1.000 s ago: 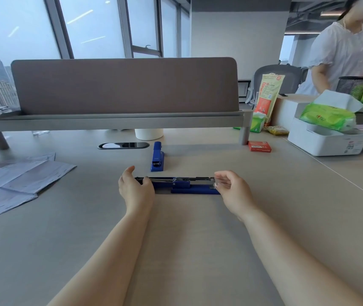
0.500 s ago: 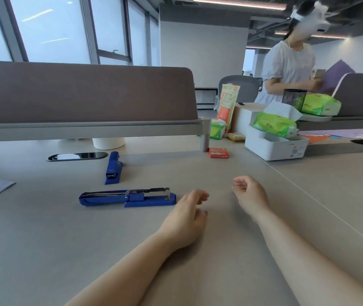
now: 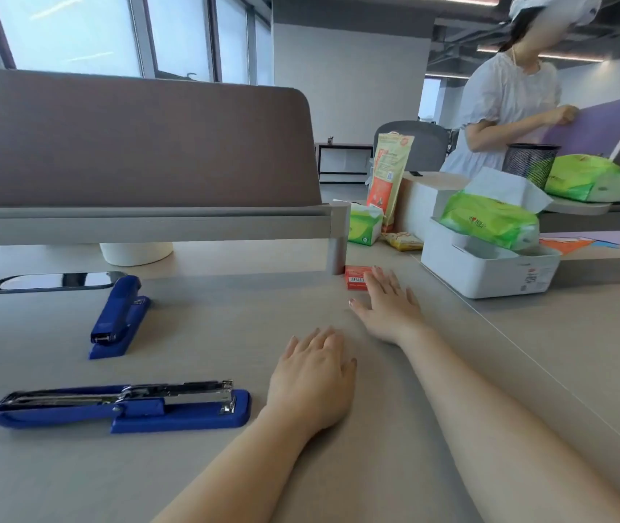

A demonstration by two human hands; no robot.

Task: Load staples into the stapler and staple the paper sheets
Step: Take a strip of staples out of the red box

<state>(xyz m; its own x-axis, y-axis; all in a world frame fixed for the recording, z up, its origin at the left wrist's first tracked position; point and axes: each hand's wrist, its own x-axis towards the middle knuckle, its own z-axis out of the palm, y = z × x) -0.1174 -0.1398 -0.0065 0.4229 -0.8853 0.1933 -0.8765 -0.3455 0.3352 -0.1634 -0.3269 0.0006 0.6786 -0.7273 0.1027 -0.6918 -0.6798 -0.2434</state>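
— stapler [image 3: 120, 405] lying swung open flat on the desk [image 3: 338, 466], blue base down, metal staple channel up and exposed, just left of the left hand [image 3: 312, 383].
— touching it?
— no. left hand resting palm down on the desk, fingers loosely spread, clamped on nothing, a small gap to the stapler's near end.
— and the right hand [image 3: 387, 303]?
— stretched farther forward, palm down, fingers apart and extended, fingertips [image 3: 370, 275] at the red staple box [image 3: 355, 278]. can't tell whether touching it or just above; not closed round it.
— anything else near either hand?
— second blue stapler [image 3: 118, 318], closed, well left of the right hand and beyond the open one. white storage box [image 3: 489, 273] to the right of the right hand, holding a green tissue pack [image 3: 489, 220]. grey divider post [image 3: 336, 254] just beyond the red box. another person [image 3: 508, 107] standing far off past the right hand, holding a purple sheet [image 3: 595, 126].
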